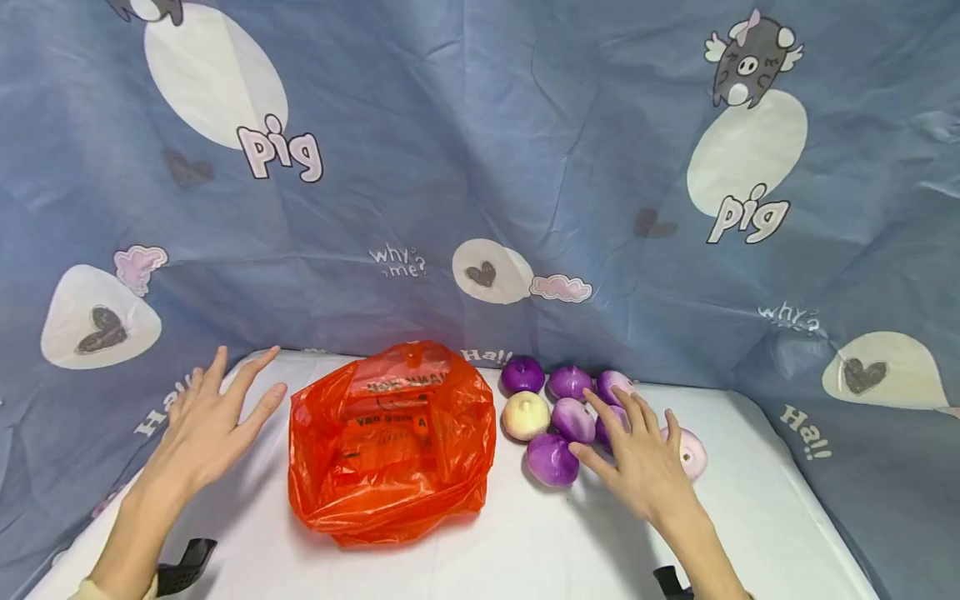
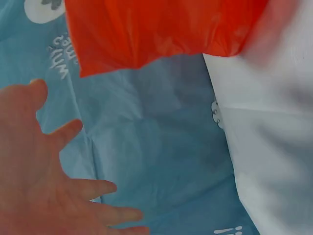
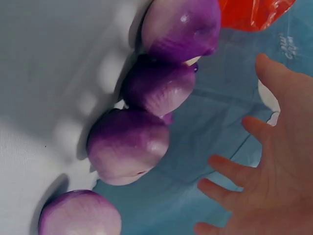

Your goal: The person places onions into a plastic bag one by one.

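An opened red plastic bag with dark printing stands on the white table, its mouth facing me. My left hand hovers to its left, fingers spread and holding nothing; the left wrist view shows the hand apart from the bag. Right of the bag lies a cluster of several purple onions and one pale yellowish onion. Over the cluster's right side hangs my right hand, fingers spread, partly hiding some onions. In the right wrist view, a gap separates that hand from the onions.
A pale pink onion lies at the right, apart from the cluster. Behind the white table rises a blue cloth printed with pigs and lettering, which also flanks both sides.
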{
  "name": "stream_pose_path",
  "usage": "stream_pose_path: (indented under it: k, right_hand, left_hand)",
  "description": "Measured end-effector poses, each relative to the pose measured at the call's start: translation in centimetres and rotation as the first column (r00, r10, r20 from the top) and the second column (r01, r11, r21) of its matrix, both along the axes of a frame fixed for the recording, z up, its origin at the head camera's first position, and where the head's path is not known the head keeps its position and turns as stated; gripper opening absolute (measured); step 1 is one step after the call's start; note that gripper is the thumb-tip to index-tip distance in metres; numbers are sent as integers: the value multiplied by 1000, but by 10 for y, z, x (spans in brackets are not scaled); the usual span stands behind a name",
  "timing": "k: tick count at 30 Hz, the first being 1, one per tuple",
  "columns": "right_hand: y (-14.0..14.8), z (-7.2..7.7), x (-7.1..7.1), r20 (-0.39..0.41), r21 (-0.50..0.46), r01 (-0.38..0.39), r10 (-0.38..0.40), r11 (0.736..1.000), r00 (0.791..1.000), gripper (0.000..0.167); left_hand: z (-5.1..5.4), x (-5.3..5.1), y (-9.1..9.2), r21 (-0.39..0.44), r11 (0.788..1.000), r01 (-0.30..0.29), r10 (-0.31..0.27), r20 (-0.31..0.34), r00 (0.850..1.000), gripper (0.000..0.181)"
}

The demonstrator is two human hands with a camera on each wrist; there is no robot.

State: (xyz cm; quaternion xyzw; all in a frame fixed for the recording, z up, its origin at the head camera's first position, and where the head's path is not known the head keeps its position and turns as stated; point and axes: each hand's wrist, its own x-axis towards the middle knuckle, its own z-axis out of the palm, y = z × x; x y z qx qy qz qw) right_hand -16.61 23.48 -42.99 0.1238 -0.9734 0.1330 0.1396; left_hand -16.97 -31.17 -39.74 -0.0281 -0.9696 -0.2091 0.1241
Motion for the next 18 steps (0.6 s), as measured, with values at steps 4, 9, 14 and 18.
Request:
stream_pose_path:
  k: [4, 9, 14, 18]
  right_hand:
    - [-6, 1, 6, -2, 13, -18, 18, 1000, 1000, 74]
    - [-13, -1, 10, -22, 38, -50, 50, 998, 998, 72]
    - [-22, -4, 10, -7, 35, -80, 80, 996, 997, 69]
    - [-27, -7, 9, 1, 34, -97, 97, 995, 995, 68]
  left_hand:
    - [3, 10, 5, 38, 999, -1, 2, -28, 1000, 64]
    - [3, 18, 17, 83, 996, 33, -26, -79, 997, 66]
    - [3, 28, 26, 104, 995, 10, 0, -97, 995, 67]
    - [3, 33, 33, 117, 992, -37, 52, -122, 991, 62]
